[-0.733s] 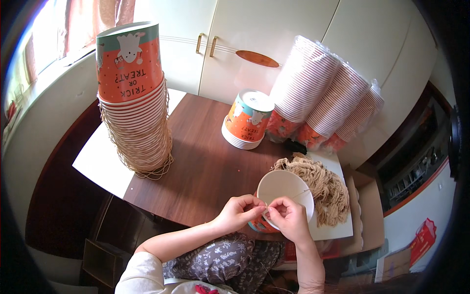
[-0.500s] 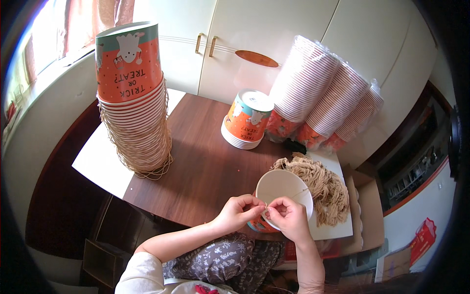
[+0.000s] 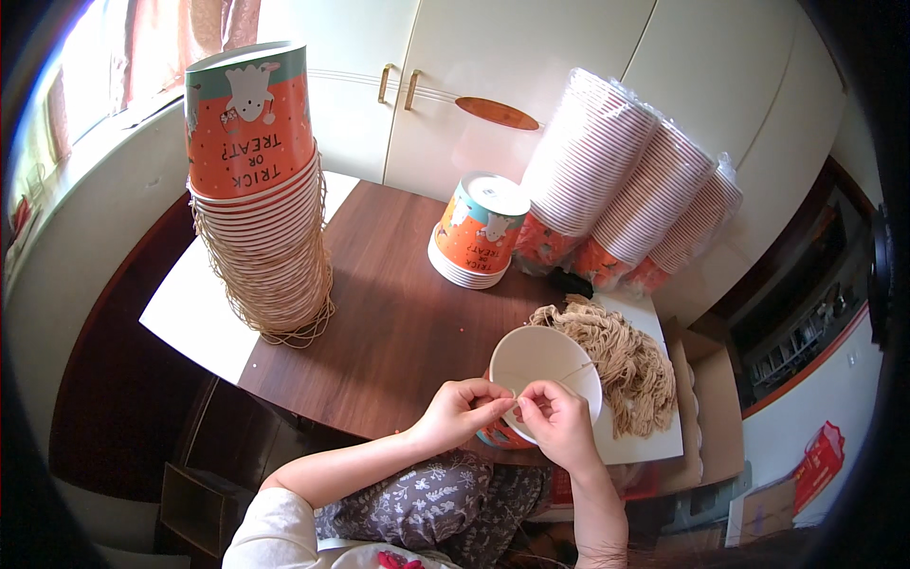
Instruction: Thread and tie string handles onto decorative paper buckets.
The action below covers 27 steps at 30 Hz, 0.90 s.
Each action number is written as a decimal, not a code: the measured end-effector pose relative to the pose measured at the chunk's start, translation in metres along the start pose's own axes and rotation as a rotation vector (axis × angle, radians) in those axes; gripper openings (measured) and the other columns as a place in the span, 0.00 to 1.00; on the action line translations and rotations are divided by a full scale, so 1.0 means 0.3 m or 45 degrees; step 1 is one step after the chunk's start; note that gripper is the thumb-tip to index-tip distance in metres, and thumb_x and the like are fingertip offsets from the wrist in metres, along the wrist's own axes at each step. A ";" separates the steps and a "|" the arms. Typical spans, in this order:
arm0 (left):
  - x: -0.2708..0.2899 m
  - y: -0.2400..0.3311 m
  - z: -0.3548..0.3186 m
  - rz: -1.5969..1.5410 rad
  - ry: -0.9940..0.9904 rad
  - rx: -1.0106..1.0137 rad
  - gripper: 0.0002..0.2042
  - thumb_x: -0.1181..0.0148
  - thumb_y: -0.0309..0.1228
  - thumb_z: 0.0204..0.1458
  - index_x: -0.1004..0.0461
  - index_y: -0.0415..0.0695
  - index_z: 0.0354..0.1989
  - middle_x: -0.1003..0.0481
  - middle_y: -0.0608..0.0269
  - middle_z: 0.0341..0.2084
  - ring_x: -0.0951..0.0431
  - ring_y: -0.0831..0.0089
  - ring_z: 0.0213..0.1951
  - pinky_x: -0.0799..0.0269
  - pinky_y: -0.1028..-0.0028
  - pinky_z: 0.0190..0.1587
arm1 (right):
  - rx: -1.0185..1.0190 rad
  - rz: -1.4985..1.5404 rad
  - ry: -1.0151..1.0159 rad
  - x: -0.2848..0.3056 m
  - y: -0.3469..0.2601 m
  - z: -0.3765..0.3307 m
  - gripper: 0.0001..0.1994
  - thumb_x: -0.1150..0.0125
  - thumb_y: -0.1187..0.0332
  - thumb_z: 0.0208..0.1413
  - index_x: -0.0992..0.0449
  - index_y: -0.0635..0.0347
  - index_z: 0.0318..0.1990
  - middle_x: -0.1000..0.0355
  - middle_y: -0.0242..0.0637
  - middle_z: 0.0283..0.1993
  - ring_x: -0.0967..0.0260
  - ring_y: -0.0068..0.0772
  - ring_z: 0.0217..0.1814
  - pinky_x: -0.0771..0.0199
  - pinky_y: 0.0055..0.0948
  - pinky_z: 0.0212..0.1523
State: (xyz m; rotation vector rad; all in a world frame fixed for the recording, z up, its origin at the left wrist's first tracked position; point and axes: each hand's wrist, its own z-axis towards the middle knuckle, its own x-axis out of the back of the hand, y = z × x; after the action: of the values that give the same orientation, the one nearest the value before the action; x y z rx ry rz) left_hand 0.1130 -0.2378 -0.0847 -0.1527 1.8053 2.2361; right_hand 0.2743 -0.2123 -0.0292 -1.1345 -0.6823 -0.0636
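Both hands pinching at the paper bucket's (image 3: pixel 544 372) rim: left hand (image 3: pixel 462 413) and right hand (image 3: pixel 559 424) closed on thin string (image 3: pixel 576 372); keeping it taut, bucket steadied just beyond fingertips.

A home room: white cupboards (image 3: pixel 531 85), curtained window (image 3: pixel 142 47), wooden table (image 3: pixel 398 313).
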 end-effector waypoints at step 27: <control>0.028 -0.013 -0.007 0.008 -0.029 -0.096 0.07 0.43 0.27 0.52 0.25 0.36 0.34 0.31 0.67 0.29 0.30 0.83 0.31 0.31 0.81 0.34 | 0.202 -0.127 -0.055 0.030 -0.060 0.052 0.08 0.46 0.77 0.50 0.28 0.62 0.39 0.28 0.39 0.37 0.28 0.33 0.40 0.28 0.27 0.40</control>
State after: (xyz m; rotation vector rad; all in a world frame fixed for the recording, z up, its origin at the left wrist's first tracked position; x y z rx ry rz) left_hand 0.1059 -0.2381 -0.0909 -0.1357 1.7129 2.3021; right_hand 0.2674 -0.2045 -0.0061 -0.9519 -0.7687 -0.0690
